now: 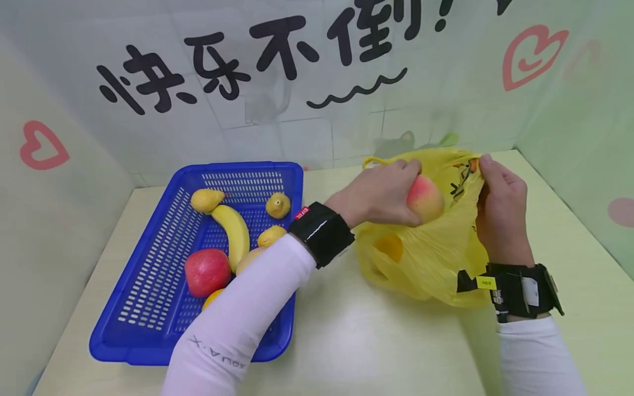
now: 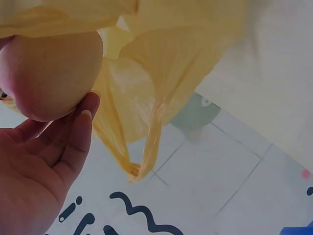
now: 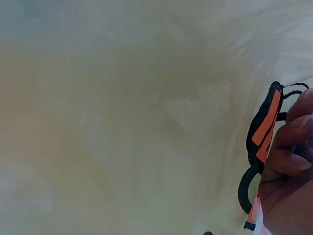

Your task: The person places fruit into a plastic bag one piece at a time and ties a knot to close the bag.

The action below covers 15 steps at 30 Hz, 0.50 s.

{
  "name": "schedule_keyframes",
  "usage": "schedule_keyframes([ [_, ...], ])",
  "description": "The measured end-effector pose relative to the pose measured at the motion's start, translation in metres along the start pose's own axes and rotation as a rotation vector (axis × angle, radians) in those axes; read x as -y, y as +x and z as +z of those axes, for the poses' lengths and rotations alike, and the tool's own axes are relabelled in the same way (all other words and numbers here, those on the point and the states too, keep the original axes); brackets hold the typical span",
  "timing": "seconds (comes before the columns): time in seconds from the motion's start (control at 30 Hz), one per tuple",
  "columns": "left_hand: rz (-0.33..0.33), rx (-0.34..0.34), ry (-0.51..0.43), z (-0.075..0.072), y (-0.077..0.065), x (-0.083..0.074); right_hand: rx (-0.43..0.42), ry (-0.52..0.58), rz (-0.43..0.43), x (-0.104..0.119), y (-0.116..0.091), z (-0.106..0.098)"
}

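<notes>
My left hand (image 1: 383, 193) holds a peach (image 1: 426, 201), pink and pale yellow, at the mouth of a yellow plastic bag (image 1: 416, 269). The left wrist view shows the fingers around the peach (image 2: 58, 73), with bag film (image 2: 186, 54) above and beside it. With curled fingers, my right hand (image 1: 505, 206) pinches the bag's right edge, near a printed picture. In the right wrist view the right hand (image 3: 291, 181) is at the right side, and pale film fills much of the picture. An orange-yellow patch (image 1: 388, 247) shows low on the bag; its nature is unclear.
A blue plastic basket (image 1: 134, 275) stands left on the pale table (image 1: 356, 330). It contains a banana (image 1: 233, 231), pears (image 1: 207, 201), a red pomegranate-like fruit (image 1: 208, 272) and other yellow fruit, partly hidden by my left arm. A printed wall sheet (image 1: 277, 135) rises behind.
</notes>
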<state>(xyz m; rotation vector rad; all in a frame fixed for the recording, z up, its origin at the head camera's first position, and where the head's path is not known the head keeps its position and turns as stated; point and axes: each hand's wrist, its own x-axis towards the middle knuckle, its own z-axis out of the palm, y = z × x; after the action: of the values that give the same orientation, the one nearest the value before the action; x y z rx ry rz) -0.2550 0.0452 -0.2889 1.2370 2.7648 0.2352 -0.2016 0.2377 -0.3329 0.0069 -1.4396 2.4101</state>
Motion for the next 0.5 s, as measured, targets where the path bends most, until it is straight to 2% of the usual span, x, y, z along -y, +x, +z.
schedule_keyframes([
  [0.13, 0.004, 0.033, 0.013, 0.009, 0.006, -0.004, 0.004, 0.034, -0.017, 0.0, 0.001, 0.001],
  [0.37, -0.019, 0.1, 0.033, 0.022, 0.018, -0.012, 0.037, 0.064, 0.011, 0.001, 0.0, 0.001],
  [0.5, -0.036, 0.111, 0.065, 0.031, 0.023, -0.016, 0.056, 0.087, 0.023, 0.0, -0.001, 0.002],
])
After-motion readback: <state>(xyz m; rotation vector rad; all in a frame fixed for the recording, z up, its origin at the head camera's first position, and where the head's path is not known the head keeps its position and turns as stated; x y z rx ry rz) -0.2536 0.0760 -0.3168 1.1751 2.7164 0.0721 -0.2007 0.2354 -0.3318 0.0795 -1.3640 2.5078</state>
